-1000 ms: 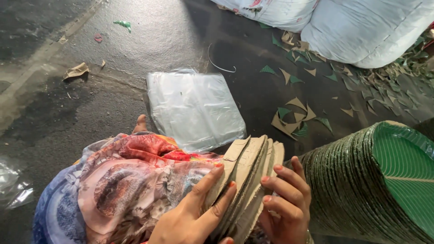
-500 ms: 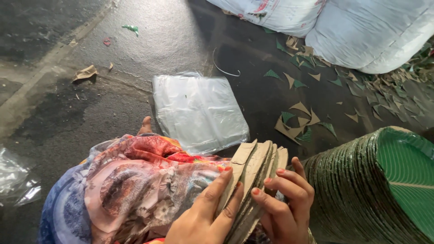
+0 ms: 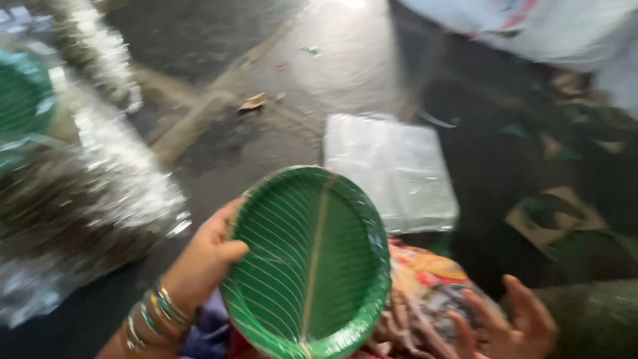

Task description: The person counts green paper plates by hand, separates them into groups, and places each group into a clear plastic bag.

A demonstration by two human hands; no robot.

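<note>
My left hand (image 3: 203, 262) grips the left rim of a stack of round green leaf-pattern paper plates (image 3: 309, 262), turned face up toward me over my lap. Bangles ring that wrist. My right hand (image 3: 512, 326) hovers at the lower right with fingers spread, holding nothing, just off the stack's right side above the colourful patterned cloth (image 3: 425, 292) on my lap. The view is blurred by motion.
A pile of clear plastic bags (image 3: 392, 169) lies flat on the dark floor beyond the plates. Wrapped plate bundles in shiny film (image 3: 80, 193) fill the left side. White sacks (image 3: 531, 26) sit at the top right, with cardboard scraps (image 3: 551, 219) on the right.
The view has swung left. The plate stack, earlier held edge-on between both hands, now faces up in my left hand alone. My right hand has let go and opened.
</note>
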